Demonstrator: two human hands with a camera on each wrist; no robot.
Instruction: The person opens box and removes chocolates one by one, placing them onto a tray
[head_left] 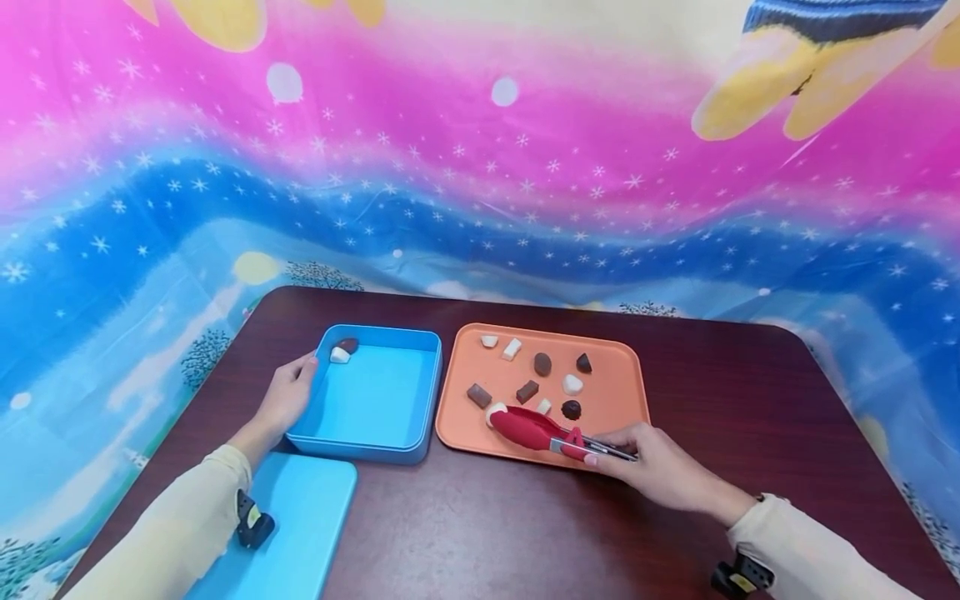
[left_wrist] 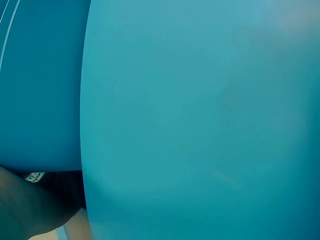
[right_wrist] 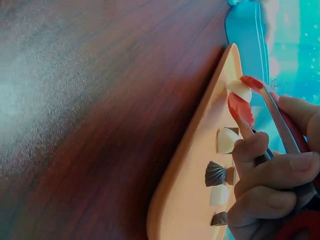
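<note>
In the head view my right hand (head_left: 663,467) grips a pair of red-tipped tongs (head_left: 528,429) over the front of the orange tray (head_left: 457,421). Between the tong tips sits a white chocolate piece (right_wrist: 240,90), seen in the right wrist view. Dark, brown and white chocolates lie about the tray, among them a brown oval one (head_left: 542,363) and a dark ridged one (head_left: 571,409). My left hand (head_left: 288,393) holds the left wall of the blue box (head_left: 431,417). Inside the box's far left corner are a brown chocolate (head_left: 348,345) and a white one (head_left: 340,356).
A blue lid (head_left: 307,508) lies flat in front of the box, under the left forearm. The box and tray stand side by side on a dark wooden table (head_left: 465,517). A printed cloth (head_left: 480,192) hangs behind the table.
</note>
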